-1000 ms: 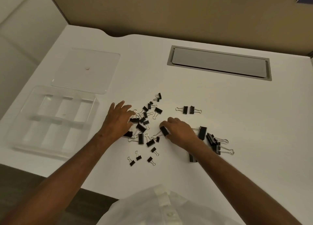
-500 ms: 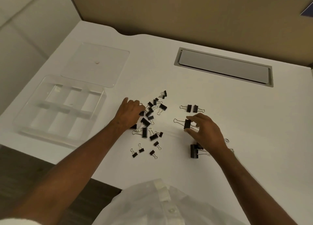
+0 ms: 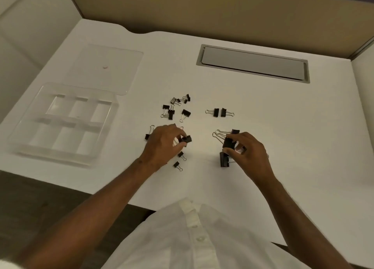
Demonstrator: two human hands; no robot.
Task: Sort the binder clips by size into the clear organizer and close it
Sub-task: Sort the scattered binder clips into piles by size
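While both hands pinch clips — left hand (image 3: 162, 142) medium clip (image 3: 186, 139) | right hand (image 3: 250, 152) large clip (image 3: 228, 142) | organizer (image 3: 60, 123) far left — left hand nearer.

The left grip (image 3: 164, 142) pinches a small black binder clip (image 3: 186, 139) at its fingertips. Just below that grip lie two smaller clips (image 3: 179, 159), wire handles out, flat on the white counter (image 3: 283, 139). Beyond it a loose cluster of black clips (image 3: 175, 107) is scattered, some touching. The right grip (image 3: 250, 151) holds a large black clip (image 3: 228, 142), its long wire handles pointing left; a second large clip (image 3: 224, 159) lies just below it. Beyond the right grip, a pair of medium clips (image 3: 219, 112) sits back to back. Far left of both grips, the clear organizer (image 3: 40, 151) stands open, its compartments unfilled, its clear lid (image 3: 105, 68) lying flat just behind it.
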